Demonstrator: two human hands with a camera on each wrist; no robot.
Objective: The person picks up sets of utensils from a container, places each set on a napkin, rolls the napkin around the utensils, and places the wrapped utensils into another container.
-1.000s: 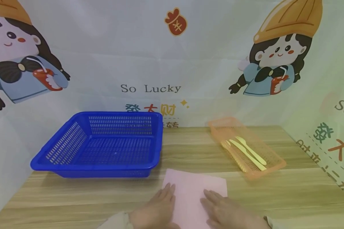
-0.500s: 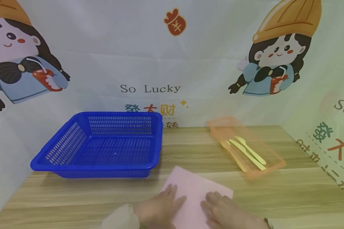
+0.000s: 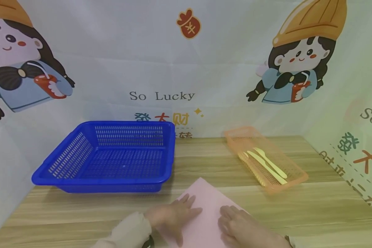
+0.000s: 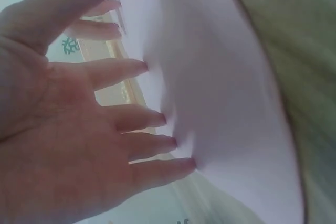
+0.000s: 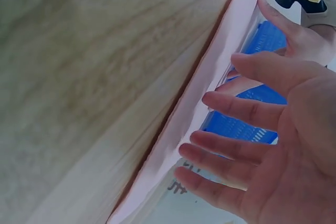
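A pink sheet (image 3: 208, 203), turned with one corner pointing away, lies on the wooden table at the front middle. My left hand (image 3: 175, 217) rests on its left side with fingers and thumb spread. On the sheet's right side my right hand (image 3: 245, 225) presses with its fingertips, fingers slightly bent. Small dents show in the sheet under the left fingertips (image 4: 193, 163) in the left wrist view. Along the sheet's edge in the right wrist view, the right fingers (image 5: 231, 142) are extended and apart. The sheet's near end is out of the head view.
A blue slotted basket (image 3: 103, 181) stands at the left behind the sheet. At the right back, an orange basket (image 3: 235, 132) holds yellow knives (image 3: 268, 167). A printed cloth (image 3: 161, 51) hangs behind the wooden table (image 3: 316, 206).
The pink sheet has turned clockwise, its far left corner swinging to the right. My left hand has spread its fingers and thumb; the right hand has stayed nearly in place, its fingers drawn in slightly.
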